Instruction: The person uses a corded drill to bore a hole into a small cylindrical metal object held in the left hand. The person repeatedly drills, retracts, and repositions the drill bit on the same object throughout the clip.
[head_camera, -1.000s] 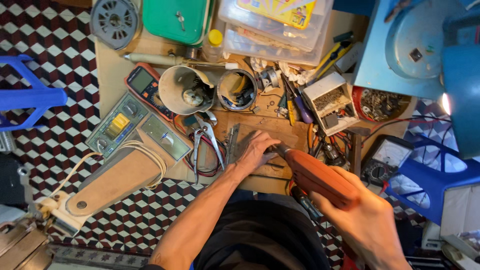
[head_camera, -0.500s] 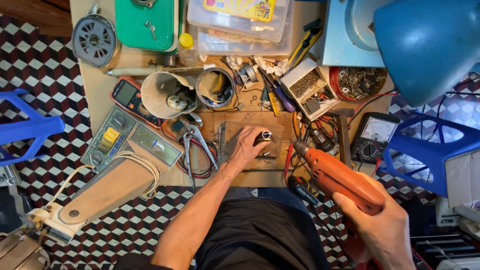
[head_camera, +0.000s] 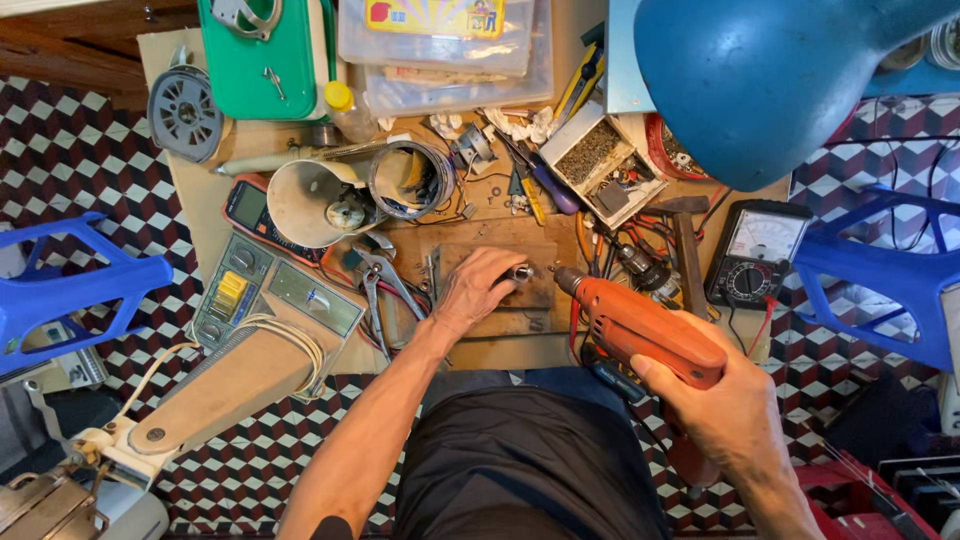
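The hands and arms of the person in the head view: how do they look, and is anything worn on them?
The left hand and the right hand are both bare: no gloves, and no ring or watch shows. Both forearms are bare too, with no sleeve visible down to the bottom edge of the picture. No cables or markings are on them. Below, the person wears dark clothing.

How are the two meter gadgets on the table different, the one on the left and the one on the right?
The left meter is slim with a reddish rim and a dark, flat screen; the right meter is wider, black, with a pale dial face and a round knob. The left meter lies partly tucked under a cream funnel-shaped part; the right meter lies uncovered at the table's edge, red lead beside it. Both lie flat, face up.
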